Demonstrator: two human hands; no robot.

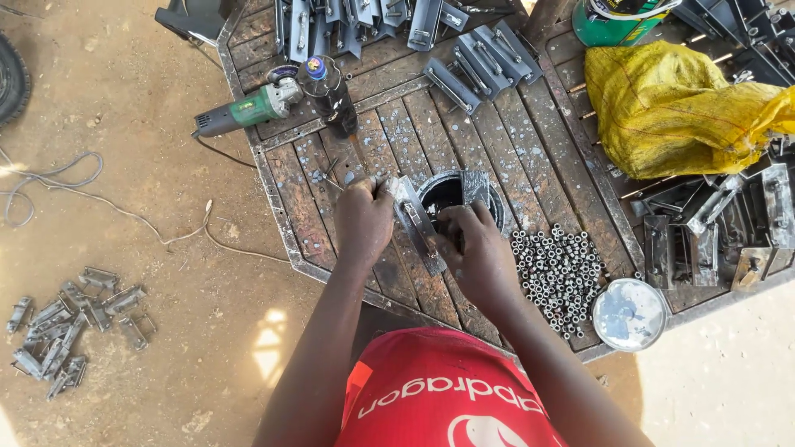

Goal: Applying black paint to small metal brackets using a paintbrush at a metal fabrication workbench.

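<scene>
Our left hand (363,217) and right hand (474,248) both grip a grey metal bracket (416,222) over the tabletop (530,157) hole (443,192), beside a pile of small nuts (559,273).

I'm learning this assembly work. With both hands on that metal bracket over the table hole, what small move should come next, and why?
Probably the right hand reaches to the nut pile beside it. Both hands already grip the bracket, the left hand at its upper end, and no nut shows in either hand.

Both hands are gripping a flat metal latch plate (418,225) over a round hole (447,194) in the workbench (530,141). The left hand (364,219) is pinching its top end; the right hand (476,248) is pressing its lower edge.
</scene>
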